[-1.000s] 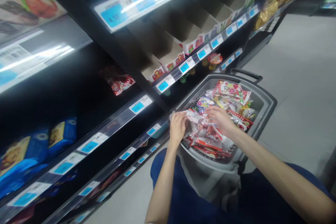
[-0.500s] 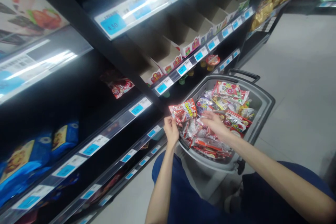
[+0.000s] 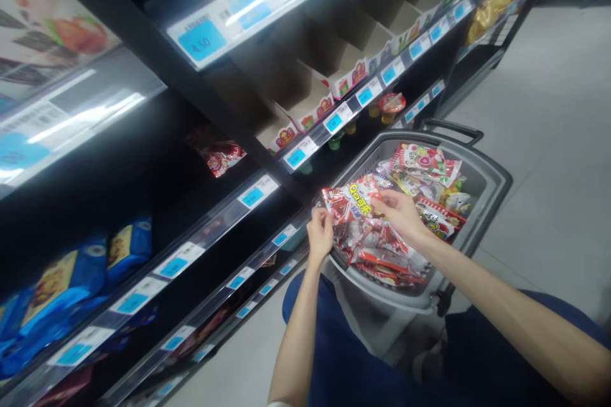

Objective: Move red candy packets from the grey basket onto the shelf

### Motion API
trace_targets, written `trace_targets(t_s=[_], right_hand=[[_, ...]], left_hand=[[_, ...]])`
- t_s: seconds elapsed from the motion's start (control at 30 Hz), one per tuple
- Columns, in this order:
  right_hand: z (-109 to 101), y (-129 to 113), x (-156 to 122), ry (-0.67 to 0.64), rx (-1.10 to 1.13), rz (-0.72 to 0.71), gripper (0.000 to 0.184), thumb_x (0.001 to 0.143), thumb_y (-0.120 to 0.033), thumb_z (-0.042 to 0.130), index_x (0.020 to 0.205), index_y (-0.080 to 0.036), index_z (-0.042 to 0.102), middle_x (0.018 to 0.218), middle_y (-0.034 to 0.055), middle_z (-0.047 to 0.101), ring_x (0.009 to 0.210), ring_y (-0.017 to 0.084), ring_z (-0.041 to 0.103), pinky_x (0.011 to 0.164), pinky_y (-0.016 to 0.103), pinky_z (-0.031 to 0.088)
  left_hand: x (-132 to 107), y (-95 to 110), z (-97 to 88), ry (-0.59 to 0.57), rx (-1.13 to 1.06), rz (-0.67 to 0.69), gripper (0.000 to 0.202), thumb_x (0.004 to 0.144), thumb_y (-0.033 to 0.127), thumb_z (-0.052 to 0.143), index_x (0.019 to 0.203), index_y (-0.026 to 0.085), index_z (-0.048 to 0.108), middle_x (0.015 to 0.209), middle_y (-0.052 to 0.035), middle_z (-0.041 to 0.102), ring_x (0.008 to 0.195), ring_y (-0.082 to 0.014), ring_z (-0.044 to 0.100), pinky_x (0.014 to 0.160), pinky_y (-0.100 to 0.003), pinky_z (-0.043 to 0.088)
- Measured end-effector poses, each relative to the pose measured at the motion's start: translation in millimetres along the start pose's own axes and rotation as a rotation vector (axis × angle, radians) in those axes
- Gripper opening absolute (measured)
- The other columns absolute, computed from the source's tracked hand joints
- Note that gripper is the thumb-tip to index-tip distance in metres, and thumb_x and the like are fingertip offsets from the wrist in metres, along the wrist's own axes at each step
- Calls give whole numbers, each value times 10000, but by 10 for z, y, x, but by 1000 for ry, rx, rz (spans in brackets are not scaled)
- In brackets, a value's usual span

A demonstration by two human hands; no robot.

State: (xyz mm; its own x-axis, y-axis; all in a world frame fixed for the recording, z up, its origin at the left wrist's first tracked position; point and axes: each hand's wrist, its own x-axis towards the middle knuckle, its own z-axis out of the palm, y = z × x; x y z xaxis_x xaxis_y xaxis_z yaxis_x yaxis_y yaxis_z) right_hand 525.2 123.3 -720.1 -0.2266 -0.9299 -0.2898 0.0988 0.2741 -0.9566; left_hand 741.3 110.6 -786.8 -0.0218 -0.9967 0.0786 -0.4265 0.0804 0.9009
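Note:
A red and white candy bag (image 3: 356, 197) with yellow lettering is stretched between my two hands, above the left side of a grey shopping basket (image 3: 496, 184). My left hand (image 3: 321, 232) pinches its left end near the basket rim. The fingers of my right hand (image 3: 401, 213) are closed on its right end. Beneath and beside it, the basket holds several more candy bags, among them a red and white one (image 3: 424, 162) at the back and a red-striped dark one (image 3: 439, 219) on the right.
Shelves with blue price tags (image 3: 252, 194) run along the left. Cardboard display boxes (image 3: 353, 79) line one shelf. A lone red packet (image 3: 222, 158) lies on another, above blue snack bags (image 3: 71, 280). Grey floor (image 3: 563, 140) extends at the right. The basket stands between my knees.
My right hand has moved left from over the basket and taken hold of the candy bag's right end. The bag has shifted slightly right with my left hand. The view has shifted slightly.

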Motion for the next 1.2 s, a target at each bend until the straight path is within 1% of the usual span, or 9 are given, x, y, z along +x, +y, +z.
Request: trace_targets(t_s=[0.13, 0.33, 0.5, 0.63, 0.73, 0.83, 0.93, 1.03, 1.2], right_hand=[[59, -34, -7, -1, -58, -103, 333, 746, -501, 755, 849, -187, 717, 767, 39, 667, 672, 180, 592, 664, 337, 502], [1, -187, 26, 146, -45, -241, 286, 771, -458, 744, 926, -217, 744, 955, 63, 690, 839, 210, 629, 752, 354, 525], [-138, -286, 29, 232, 74, -113, 322, 733, -458, 779, 961, -234, 742, 960, 47, 701, 831, 197, 609, 684, 329, 524], [-205, -252, 1, 66, 309, 141, 362, 629, -466, 872, 875, -242, 730, 891, 15, 675, 737, 156, 583, 621, 303, 537], [-200, -220, -25, -33, 309, 223, 402, 571, -482, 913, 818, -222, 732, 831, 12, 659, 695, 140, 562, 583, 281, 530], [-164, -217, -51, -50, 213, 206, 447, 570, -518, 909, 847, -204, 753, 808, 20, 661, 682, 134, 547, 549, 255, 520], [-140, -228, -63, -47, 161, 214, 460, 579, -522, 905, 876, -200, 763, 824, 25, 675, 698, 138, 572, 542, 234, 526], [-140, -226, -49, -5, 190, 266, 464, 565, -471, 927, 915, -210, 770, 869, 24, 700, 707, 132, 602, 546, 215, 540], [-159, -195, -8, 28, 251, 316, 385, 635, -391, 913, 938, -205, 765, 872, 28, 715, 702, 122, 642, 581, 192, 570]], left_hand=[[1, -22, 28, 14, -88, -56, 224, 955, 433, 554, 910, 217, 515, 672, 28, 618, 549, -123, 577, 548, -221, 403], [18, 12, 35, -42, -158, -51, 284, 932, 370, 604, 1154, 216, 515, 802, -4, 729, 587, -130, 645, 623, -241, 502], [19, 47, 16, -80, -115, -15, 475, 925, 350, 625, 1365, 219, 501, 820, 0, 741, 652, -131, 660, 702, -255, 523], [17, 54, 13, -129, -78, 0, 761, 821, 252, 719, 1513, 255, 401, 831, 27, 738, 659, -121, 641, 711, -247, 523], [8, 47, 9, -148, -37, 4, 879, 773, 183, 728, 1561, 270, 347, 843, 33, 743, 684, -126, 659, 745, -259, 538], [-4, 48, 1, -141, -17, 5, 783, 790, 199, 722, 1518, 267, 442, 968, -8, 767, 786, -150, 702, 791, -275, 557], [-11, 65, -8, -139, 22, 20, 508, 801, 196, 702, 1307, 230, 663, 1128, -36, 754, 874, -157, 719, 830, -267, 563], [-13, 85, -14, -135, 42, 46, 373, 794, 166, 693, 1162, 206, 740, 1109, -25, 762, 851, -140, 712, 847, -246, 554], [-17, 64, -5, -125, 69, 17, 365, 807, 193, 695, 1168, 218, 745, 1025, -6, 774, 773, -119, 690, 766, -209, 540]])
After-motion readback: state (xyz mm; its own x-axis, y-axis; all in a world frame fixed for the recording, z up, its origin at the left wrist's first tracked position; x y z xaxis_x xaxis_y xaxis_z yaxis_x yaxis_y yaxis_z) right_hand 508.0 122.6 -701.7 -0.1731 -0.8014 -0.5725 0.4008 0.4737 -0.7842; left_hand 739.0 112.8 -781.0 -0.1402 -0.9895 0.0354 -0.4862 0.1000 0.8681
